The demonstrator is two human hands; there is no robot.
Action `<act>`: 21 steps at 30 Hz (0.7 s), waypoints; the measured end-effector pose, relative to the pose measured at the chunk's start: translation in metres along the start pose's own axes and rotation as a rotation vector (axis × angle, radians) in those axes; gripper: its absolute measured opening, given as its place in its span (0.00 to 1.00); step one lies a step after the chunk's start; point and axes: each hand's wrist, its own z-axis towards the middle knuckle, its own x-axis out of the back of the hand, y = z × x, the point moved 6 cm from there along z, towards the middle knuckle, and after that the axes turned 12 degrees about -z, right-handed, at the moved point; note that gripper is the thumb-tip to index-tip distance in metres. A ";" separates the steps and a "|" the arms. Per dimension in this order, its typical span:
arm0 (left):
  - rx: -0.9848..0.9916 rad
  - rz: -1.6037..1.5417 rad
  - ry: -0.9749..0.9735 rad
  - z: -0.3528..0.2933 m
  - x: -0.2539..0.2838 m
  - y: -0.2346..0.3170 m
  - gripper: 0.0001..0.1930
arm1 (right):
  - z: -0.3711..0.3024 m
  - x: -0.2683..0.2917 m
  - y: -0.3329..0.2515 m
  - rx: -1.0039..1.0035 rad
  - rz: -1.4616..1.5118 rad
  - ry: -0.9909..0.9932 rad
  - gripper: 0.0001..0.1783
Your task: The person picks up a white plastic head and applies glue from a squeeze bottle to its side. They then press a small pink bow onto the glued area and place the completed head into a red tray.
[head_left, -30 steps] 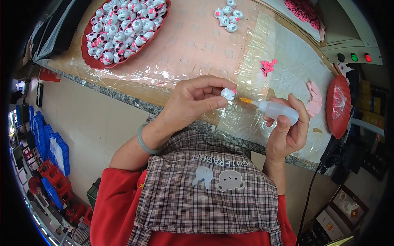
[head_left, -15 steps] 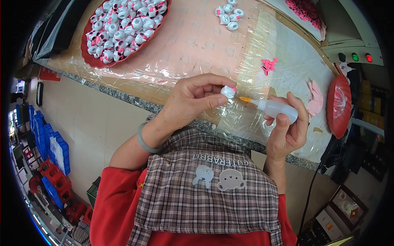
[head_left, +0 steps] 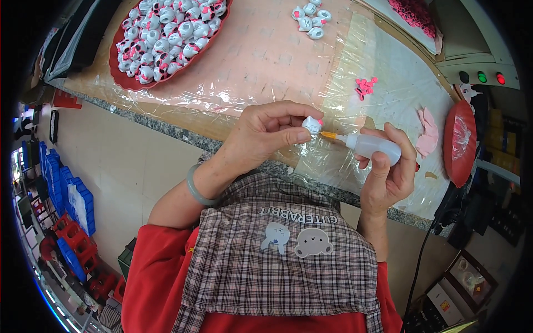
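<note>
Between the thumb and fingers of my left hand (head_left: 264, 133) is a small white figurine head (head_left: 312, 125) with a pink piece at its top right. My right hand (head_left: 391, 169) is closed round a translucent squeeze bottle (head_left: 375, 149). The bottle lies tilted toward the left, and its thin orange nozzle (head_left: 328, 135) points at the figurine head, with the tip at or very near its surface. Beyond my hands sits a loose group of similar white heads (head_left: 311, 19). A little pile of pink pieces (head_left: 366, 87) rests on the plastic-covered table (head_left: 250, 61).
A red scalloped tray (head_left: 119, 77) heaped with white-and-pink heads stands at the far left. To the right are a pink cloth scrap (head_left: 427, 133), another red tray (head_left: 459, 144) and a box with indicator lights (head_left: 482, 77). The stone table edge (head_left: 183, 136) runs close below my hands.
The bottle has moved slightly left, bringing its nozzle tip up to the figurine head. The head has shifted a little to the right in my left hand.
</note>
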 end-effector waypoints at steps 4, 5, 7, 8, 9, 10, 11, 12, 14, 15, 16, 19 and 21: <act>0.049 0.000 -0.016 -0.001 -0.001 -0.001 0.16 | 0.000 0.000 0.001 -0.008 0.001 0.008 0.22; 0.061 -0.018 -0.024 -0.001 -0.002 -0.001 0.16 | 0.000 0.000 0.001 -0.009 0.000 0.009 0.22; 0.072 -0.036 -0.031 -0.001 -0.002 -0.002 0.16 | -0.001 0.001 0.002 0.006 0.002 0.024 0.22; 0.072 -0.058 -0.029 -0.001 -0.002 -0.003 0.16 | -0.001 0.001 0.002 0.006 0.002 0.024 0.22; 0.071 -0.080 -0.026 -0.001 -0.002 -0.004 0.15 | -0.001 0.002 0.001 0.010 -0.001 0.029 0.22; 0.072 -0.079 -0.026 -0.001 -0.001 -0.004 0.15 | -0.002 0.002 0.000 0.013 -0.005 0.034 0.22; 0.077 -0.081 -0.025 -0.001 0.000 -0.004 0.15 | -0.002 0.002 0.000 0.013 -0.004 0.034 0.22; 0.082 -0.084 -0.025 -0.002 0.000 -0.005 0.15 | -0.003 0.002 0.000 0.033 -0.014 0.036 0.22; 0.070 -0.099 -0.032 -0.001 0.000 -0.005 0.15 | -0.004 0.003 0.000 0.053 -0.023 0.038 0.22; 0.058 -0.115 -0.040 -0.001 0.001 -0.005 0.14 | -0.005 0.003 -0.001 0.069 -0.053 0.042 0.22; 0.057 -0.115 -0.040 -0.001 0.001 -0.005 0.14 | -0.005 0.004 -0.001 0.084 -0.084 0.047 0.22; 0.046 -0.110 -0.039 -0.001 0.003 -0.005 0.14 | -0.007 0.006 0.000 0.113 -0.137 0.044 0.22; 0.031 -0.102 -0.040 0.000 0.003 -0.005 0.15 | -0.008 0.006 -0.001 0.115 -0.145 0.037 0.22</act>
